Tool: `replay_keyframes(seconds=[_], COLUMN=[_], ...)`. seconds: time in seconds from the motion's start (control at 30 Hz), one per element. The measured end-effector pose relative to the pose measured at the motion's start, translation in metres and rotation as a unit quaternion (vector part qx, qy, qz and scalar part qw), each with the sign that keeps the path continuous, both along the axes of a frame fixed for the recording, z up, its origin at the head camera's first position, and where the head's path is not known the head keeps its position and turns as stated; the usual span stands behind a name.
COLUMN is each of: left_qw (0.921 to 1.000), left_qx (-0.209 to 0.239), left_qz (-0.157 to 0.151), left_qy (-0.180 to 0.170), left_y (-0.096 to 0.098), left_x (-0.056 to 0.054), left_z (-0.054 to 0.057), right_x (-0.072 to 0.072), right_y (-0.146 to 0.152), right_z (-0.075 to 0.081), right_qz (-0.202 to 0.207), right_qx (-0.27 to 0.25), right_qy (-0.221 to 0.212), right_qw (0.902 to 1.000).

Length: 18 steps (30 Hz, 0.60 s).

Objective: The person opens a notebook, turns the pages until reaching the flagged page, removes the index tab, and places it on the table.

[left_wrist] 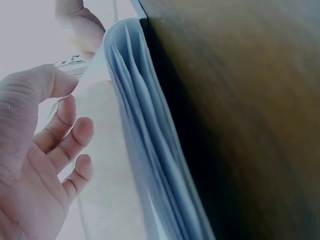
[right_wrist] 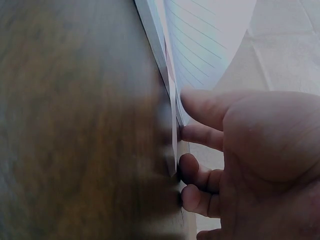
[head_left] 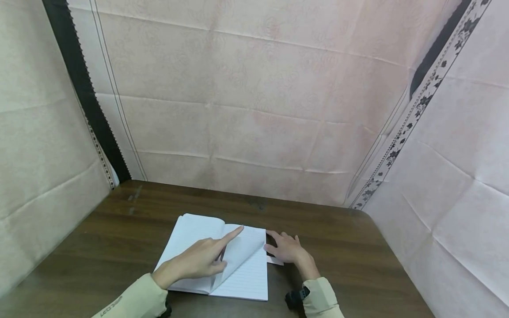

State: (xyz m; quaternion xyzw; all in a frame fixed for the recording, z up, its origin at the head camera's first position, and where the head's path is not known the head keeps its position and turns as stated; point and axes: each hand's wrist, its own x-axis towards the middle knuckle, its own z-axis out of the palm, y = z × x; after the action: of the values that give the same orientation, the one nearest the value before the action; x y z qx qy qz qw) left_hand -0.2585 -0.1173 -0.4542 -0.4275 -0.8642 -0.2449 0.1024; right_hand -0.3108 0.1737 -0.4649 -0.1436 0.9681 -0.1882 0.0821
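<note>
An open notebook with lined white pages lies on the brown table. One page is partly raised near the middle, and its diagonal edge crosses the right side. My left hand is over the notebook, index finger stretched toward the top of the right side and thumb spread; the left wrist view shows its other fingers loosely bent with nothing between them. Beside the notebook's right edge, my right hand rests with fingers spread, the thumb right at the edge. A white paper strip sticks out below that hand.
The wooden table extends around the notebook. Pale cloth sheets hang behind it and on both sides. A dark watch-like device is at the right wrist, below a pale green sleeve.
</note>
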Motion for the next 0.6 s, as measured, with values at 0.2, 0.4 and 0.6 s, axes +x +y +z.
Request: replay_keyframes(seconds=[0.2,0.4,0.6], left_qw=[0.9993,0.9982,0.9971], left_qx=[0.021,0.030,0.042], left_qz=[0.027,0.050,0.063], left_qy=[0.015,0.017,0.005], left_y=[-0.001,-0.006,-0.012], left_x=[-0.002,-0.004,-0.006], left_z=[0.002,0.007,0.016], right_x=[0.001,0.001,0.001], right_y=[0.001,0.001,0.002], right_z=[0.000,0.001,0.002], right_qz=[0.002,0.006,0.011], right_qx=[-0.001,-0.006,-0.008], right_qy=[-0.003,-0.008,-0.004], right_qw=[1.0000,0.9999,0.9999])
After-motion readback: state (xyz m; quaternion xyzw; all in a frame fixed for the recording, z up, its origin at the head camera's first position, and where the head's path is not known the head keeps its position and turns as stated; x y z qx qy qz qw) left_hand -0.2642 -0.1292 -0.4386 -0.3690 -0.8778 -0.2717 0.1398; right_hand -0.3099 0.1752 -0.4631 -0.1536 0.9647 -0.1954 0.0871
